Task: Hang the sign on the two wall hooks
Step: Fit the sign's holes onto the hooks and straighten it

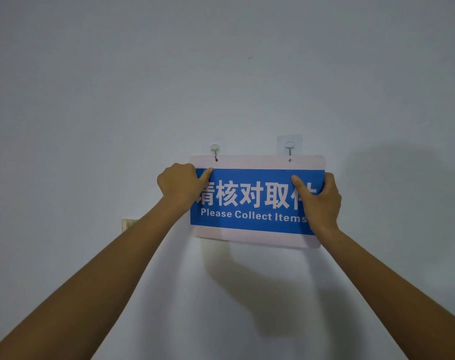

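A blue and white sign [249, 201] reading "Please Collect Items" is held flat against the pale wall. My left hand [179, 185] grips its left edge, thumb on the front. My right hand [318, 201] grips its right edge the same way. Two clear adhesive hooks are stuck on the wall just above the sign's top edge. The left hook [215, 151] has its metal tip at the sign's left hole. The right hook [289, 147] ends just above the right hole [290, 160], which shows as an open dot.
The wall [221, 74] is plain and pale grey. A small beige plate [129, 224] is fixed on the wall behind my left forearm. The sign and my arms cast a shadow below and to the right.
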